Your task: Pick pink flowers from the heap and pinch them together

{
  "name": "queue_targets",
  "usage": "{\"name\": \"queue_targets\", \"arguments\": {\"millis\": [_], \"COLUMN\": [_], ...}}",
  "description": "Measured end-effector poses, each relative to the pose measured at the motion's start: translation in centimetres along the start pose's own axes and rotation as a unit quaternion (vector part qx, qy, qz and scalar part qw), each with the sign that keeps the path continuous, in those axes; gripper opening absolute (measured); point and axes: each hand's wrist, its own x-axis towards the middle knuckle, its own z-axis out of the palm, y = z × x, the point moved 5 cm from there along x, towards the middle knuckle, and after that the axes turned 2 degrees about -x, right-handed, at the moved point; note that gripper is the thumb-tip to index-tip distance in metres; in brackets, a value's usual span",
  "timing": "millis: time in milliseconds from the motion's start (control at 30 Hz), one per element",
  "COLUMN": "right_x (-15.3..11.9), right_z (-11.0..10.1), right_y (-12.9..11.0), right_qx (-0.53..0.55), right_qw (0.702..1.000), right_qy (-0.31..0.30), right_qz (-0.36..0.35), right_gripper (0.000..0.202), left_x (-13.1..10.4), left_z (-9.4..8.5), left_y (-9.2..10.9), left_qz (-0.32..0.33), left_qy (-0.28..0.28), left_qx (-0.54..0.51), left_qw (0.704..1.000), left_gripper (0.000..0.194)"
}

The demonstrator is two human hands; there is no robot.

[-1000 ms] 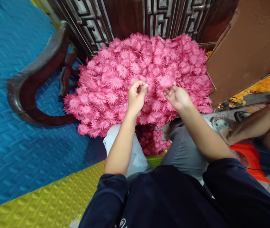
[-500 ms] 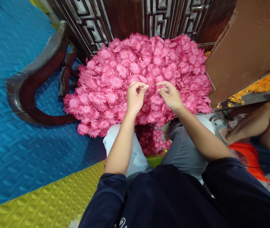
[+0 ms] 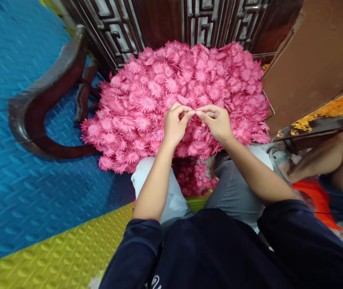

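A broad heap of pink artificial-looking flowers (image 3: pixel 147 102) with thin, spiky petals fills the middle of the view. Over its front part, my left hand (image 3: pixel 176 121) is pinched, thumb against forefinger. My right hand (image 3: pixel 218 121) is pinched as well, its fingertips meeting those of the left. Whatever lies between the fingertips is too small to make out. More pink flowers (image 3: pixel 200 176) lie lower down, between my knees.
A dark curved wooden chair arm (image 3: pixel 33 132) stands left, over a blue mat (image 3: pixel 3 180) and a yellow mat (image 3: pixel 54 245). Behind is a carved wooden panel (image 3: pixel 159 24). At right are brown cardboard (image 3: pixel 313 60), orange petals (image 3: pixel 334 106) and another person's bare leg (image 3: pixel 319 158).
My hands were a little apart and have come together, the left moving right and the right slightly left. My right fingers have closed into a pinch. The flower heap looks the same.
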Motion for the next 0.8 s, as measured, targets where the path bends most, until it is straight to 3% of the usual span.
{"name": "queue_targets", "arguments": {"millis": [300, 600, 800], "right_x": [-0.31, 0.05, 0.3], "right_z": [-0.03, -0.04, -0.09], "right_y": [-0.09, -0.2, 0.39], "right_qx": [0.003, 0.015, 0.025], "right_qw": [0.999, 1.0, 1.0], "right_qy": [0.036, 0.007, 0.0], "right_qz": [-0.021, 0.0, 0.006], "right_gripper": [0.023, 0.026, 0.019], "left_x": [-0.19, -0.23, -0.27], "left_z": [0.17, 0.59, 0.67], "left_y": [0.05, -0.74, -0.74], "left_qz": [0.013, -0.053, -0.047], "left_qy": [0.016, 0.017, 0.011], "left_qx": [-0.035, -0.116, -0.124], "left_qw": [0.999, 0.992, 0.991], "left_gripper": [0.012, 0.017, 0.015]}}
